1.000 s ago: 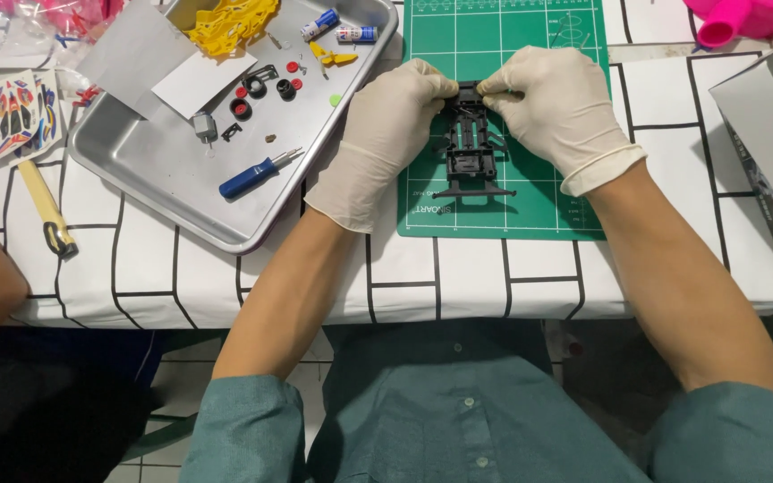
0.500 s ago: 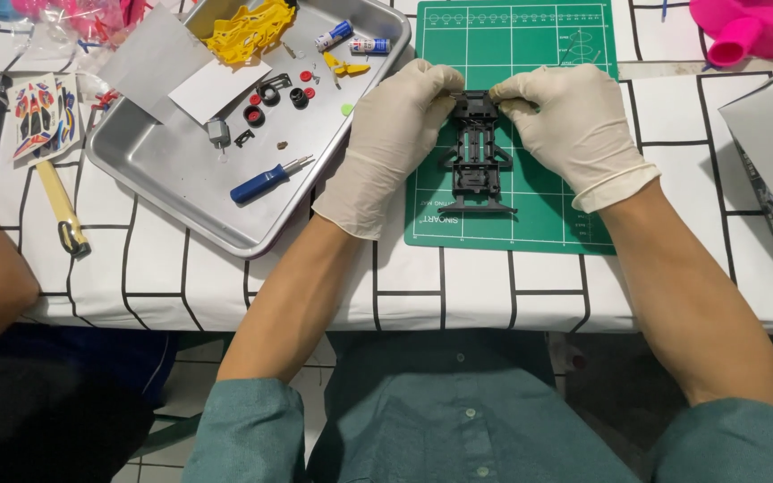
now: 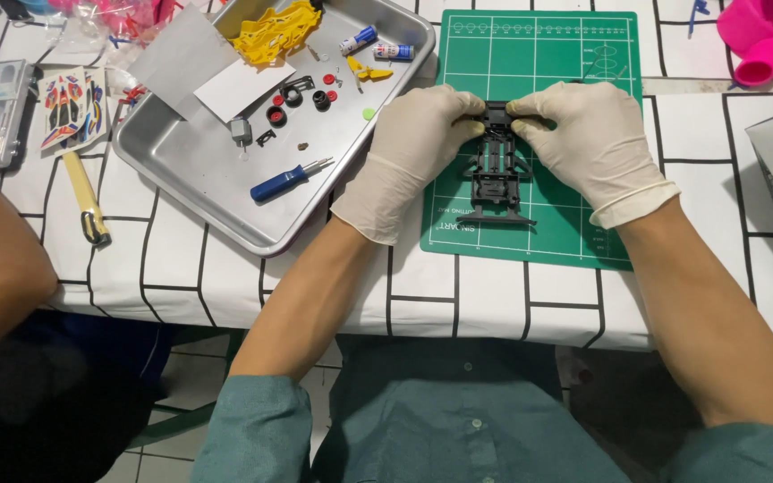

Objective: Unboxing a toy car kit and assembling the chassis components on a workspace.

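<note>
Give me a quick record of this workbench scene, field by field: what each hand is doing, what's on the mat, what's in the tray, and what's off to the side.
left hand: gloved, gripping the far end of the black toy car frame
right hand: gloved, gripping the same end from the other side
mat: green cutting mat under the frame
tray: metal tray holding a blue screwdriver, yellow plastic parts, small wheels
side: sticker sheet, yellow-handled tool
table: white cloth with black lines

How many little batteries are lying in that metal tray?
2: both batteries lie at the far end of the metal tray, one beside the other, near the yellow parts. More may be hidden.
</note>
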